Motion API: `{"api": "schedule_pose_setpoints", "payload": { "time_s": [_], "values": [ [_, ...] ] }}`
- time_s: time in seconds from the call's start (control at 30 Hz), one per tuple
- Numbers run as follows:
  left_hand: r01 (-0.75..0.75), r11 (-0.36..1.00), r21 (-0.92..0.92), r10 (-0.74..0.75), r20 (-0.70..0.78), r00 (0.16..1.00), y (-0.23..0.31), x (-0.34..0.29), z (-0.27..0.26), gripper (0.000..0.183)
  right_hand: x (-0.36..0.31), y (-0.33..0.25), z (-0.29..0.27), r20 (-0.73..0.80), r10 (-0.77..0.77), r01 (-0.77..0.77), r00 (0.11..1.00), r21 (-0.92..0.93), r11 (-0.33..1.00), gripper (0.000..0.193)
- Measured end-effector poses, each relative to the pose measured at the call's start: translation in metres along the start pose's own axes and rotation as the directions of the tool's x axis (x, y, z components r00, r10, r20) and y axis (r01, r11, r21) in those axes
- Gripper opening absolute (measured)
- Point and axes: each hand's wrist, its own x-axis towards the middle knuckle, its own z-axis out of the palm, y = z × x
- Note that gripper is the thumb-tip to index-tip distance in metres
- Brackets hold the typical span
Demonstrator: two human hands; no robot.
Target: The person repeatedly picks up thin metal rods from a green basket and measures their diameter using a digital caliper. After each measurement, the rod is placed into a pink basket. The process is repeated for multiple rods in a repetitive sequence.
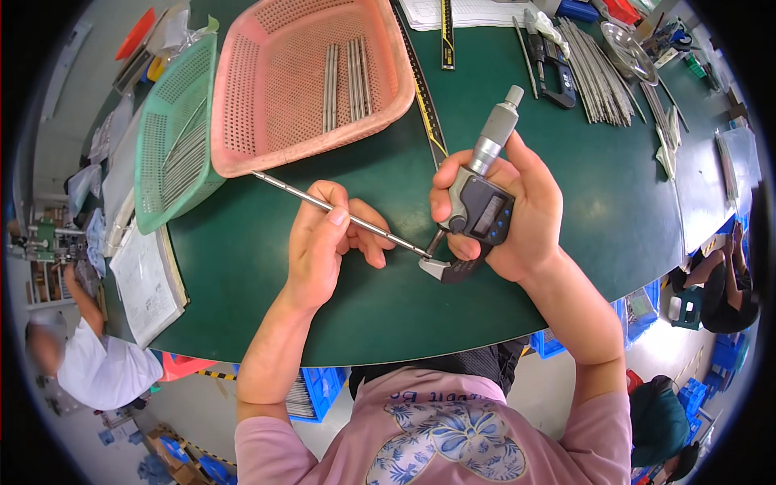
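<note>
My left hand [319, 242] pinches a thin, shiny metal rod [299, 192] between thumb and fingers. The rod slants from near the pink basket's front edge down to the right. Its lower right end sits at the jaws of a digital micrometer [477, 206]; whether the jaws touch it I cannot tell. My right hand [529, 206] is wrapped round the micrometer, its silver thimble pointing up and its small display facing me. Several similar rods [347, 85] lie in the pink plastic basket [234, 145], just beyond my left hand.
A green basket [149, 178] with more rods stands at the left, by an open paper booklet [149, 283]. Rulers [447, 36] lie on the green table [388, 323]. At the back right are a bundle of rods [598, 81], another micrometer [558, 77] and a metal bowl [626, 48]. Other people sit at both sides.
</note>
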Motion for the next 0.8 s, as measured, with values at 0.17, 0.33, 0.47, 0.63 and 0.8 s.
{"api": "schedule_pose_setpoints", "payload": {
  "time_s": [0.17,0.33,0.47,0.63,0.8],
  "values": [
    [0.004,1.0,0.008,-0.004,0.002,1.0,0.001,0.0,0.0,0.018,0.0,0.001,0.002,-0.02,-0.012,0.012,1.0,0.01,1.0,0.067],
    [0.017,1.0,0.014,-0.017,0.0,1.0,0.002,-0.001,0.001,0.017,0.0,0.001,0.001,-0.036,-0.027,0.027,0.999,-0.018,0.999,0.066],
    [0.039,0.995,-0.094,-0.04,-0.013,0.999,0.003,-0.001,0.003,0.019,-0.001,0.001,0.003,-0.056,-0.038,0.035,0.998,-0.048,0.998,0.065],
    [0.09,0.971,-0.222,-0.08,0.056,0.995,-0.001,-0.004,0.006,0.025,-0.002,-0.001,0.003,-0.038,-0.052,0.05,0.998,-0.049,0.998,0.064],
    [0.254,0.946,-0.201,-0.245,0.069,0.967,-0.004,-0.009,0.018,0.02,-0.001,0.001,0.003,-0.001,-0.05,0.05,0.999,-0.071,0.996,0.064]
  ]
}}
